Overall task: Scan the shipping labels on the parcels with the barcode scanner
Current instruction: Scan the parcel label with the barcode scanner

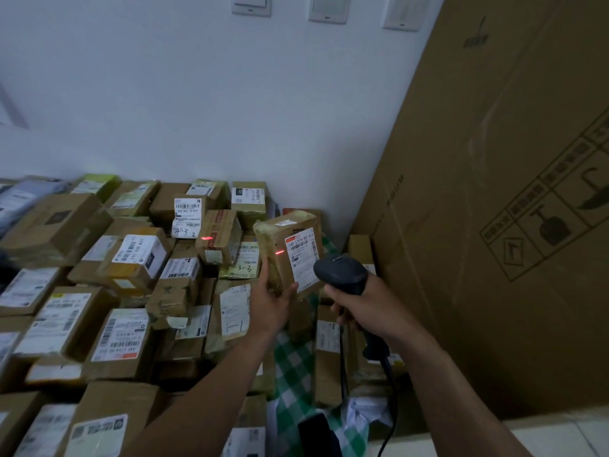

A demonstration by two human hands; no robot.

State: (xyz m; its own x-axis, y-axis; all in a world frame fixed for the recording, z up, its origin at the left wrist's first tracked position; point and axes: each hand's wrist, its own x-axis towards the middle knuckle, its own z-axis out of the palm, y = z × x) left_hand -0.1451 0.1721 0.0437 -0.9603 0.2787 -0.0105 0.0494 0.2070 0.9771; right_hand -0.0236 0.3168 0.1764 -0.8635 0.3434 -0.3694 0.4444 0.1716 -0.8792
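- Right hand nearest me, fingers wrapped tight round the grip of the scanner. It's matte black plastic with a rounded head, and its cable trails down.
- Left hand holds the parcel upright by its lower end, fingers curled behind, thumb on the front.
- The parcel is a small brick shape, wrapped in glossy, wrinkled tape, with a white paper label facing the scanner.
- The red line lands on the parcel's left edge, off the barcode, so I judge this scan isn't done.
- The pile is dozens of taped cardboard boxes, and I can't tell which have been scanned.
- Checked cloth lies underneath.
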